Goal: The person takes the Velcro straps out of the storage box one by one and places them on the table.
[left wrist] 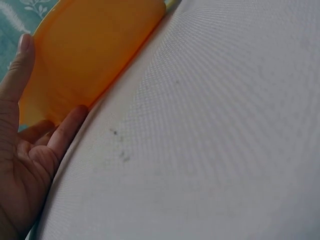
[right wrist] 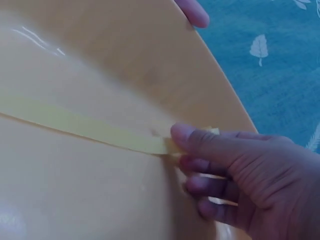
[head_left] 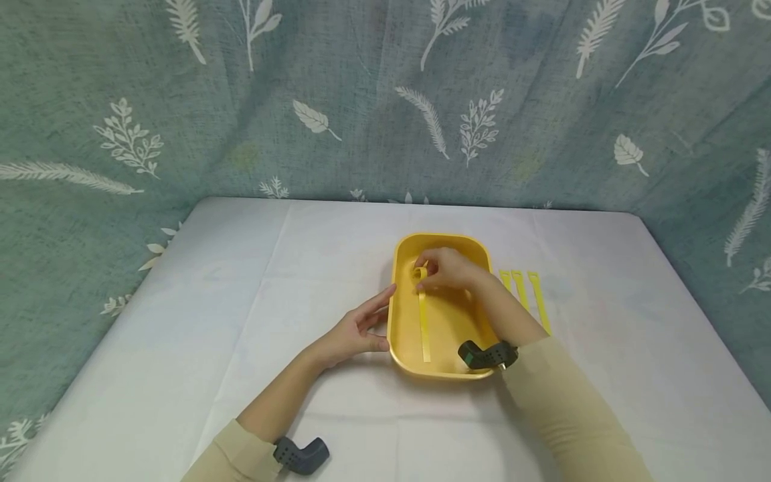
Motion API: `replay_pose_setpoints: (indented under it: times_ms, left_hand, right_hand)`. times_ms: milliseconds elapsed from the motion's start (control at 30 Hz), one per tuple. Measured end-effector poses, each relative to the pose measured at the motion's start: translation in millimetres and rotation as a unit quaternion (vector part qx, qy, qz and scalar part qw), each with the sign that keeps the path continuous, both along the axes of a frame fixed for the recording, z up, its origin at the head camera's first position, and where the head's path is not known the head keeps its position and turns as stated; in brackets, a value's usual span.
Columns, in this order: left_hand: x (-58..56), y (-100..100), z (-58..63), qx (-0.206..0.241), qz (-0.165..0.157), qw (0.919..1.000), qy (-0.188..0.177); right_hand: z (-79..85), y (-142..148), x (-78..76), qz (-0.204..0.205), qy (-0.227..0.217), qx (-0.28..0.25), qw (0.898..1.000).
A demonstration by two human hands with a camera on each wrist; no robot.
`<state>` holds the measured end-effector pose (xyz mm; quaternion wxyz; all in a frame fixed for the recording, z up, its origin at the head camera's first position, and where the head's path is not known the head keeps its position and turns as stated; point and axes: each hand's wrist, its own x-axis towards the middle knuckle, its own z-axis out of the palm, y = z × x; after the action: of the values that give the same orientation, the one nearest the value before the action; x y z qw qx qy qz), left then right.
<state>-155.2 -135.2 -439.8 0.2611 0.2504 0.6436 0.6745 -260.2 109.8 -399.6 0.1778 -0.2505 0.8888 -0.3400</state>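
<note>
A yellow-orange tray [head_left: 406, 335] stands on the table, slightly right of the middle. My left hand [head_left: 355, 335] rests against its left wall with spread fingers, one fingertip up at the rim in the left wrist view. Inside the tray, my right hand [head_left: 446, 269] pinches a flat yellow strip [head_left: 424, 328] near its far end, between thumb and fingers. That end curls into a loop, and the rest runs down toward the tray's near side. In the right wrist view the thumb [right wrist: 182, 134] lies over the strip and hides part of it.
Three more yellow strips [head_left: 539, 301] lie side by side on the table right of the tray, partly behind the right forearm. A white cloth [head_left: 289, 268] covers the table. A green leaf-patterned curtain [head_left: 361, 100] hangs behind it. Dark camera mounts sit on both wrists.
</note>
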Motion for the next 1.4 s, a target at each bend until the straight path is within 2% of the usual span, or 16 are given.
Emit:
replay_pose_setpoints:
  times_ms: [200, 400, 567, 700, 833, 1133, 1400]
  left_hand:
    - [-2.0, 1, -0.9, 0.003, -0.001, 1.0000, 0.001]
    - [-1.8, -1, -2.9, 0.001, 0.000, 1.0000, 0.002]
    - [-0.7, 0, -3.4, 0.003, -0.001, 1.0000, 0.001]
    - [-1.0, 0, -3.7, 0.005, -0.002, 1.0000, -0.001]
    - [-1.5, -1, -4.3, 0.006, -0.002, 1.0000, 0.001]
    - [-1.2, 0, -2.1, -0.001, 0.001, 1.0000, 0.001]
    - [-1.1, -1, -2.3, 0.004, -0.002, 1.0000, -0.002]
  right_hand:
    - [1.6, 0, -0.7, -0.019, -0.066, -0.063, 0.996]
    - [3.1, 0, 1.1, -0.039, -0.145, -0.093, 0.984]
    - [3.8, 0, 3.3, -0.048, -0.182, -0.128, 0.974]
    - [5.0, 1, 3.5, -0.064, -0.193, -0.162, 0.966]
    - [6.0, 2, 3.1, -0.075, -0.187, -0.169, 0.965]
    - [8.6, 6, 3.5, -0.064, -0.183, -0.174, 0.966]
    - [11.1, 9, 5.0, -0.020, -0.221, -0.191, 0.956]
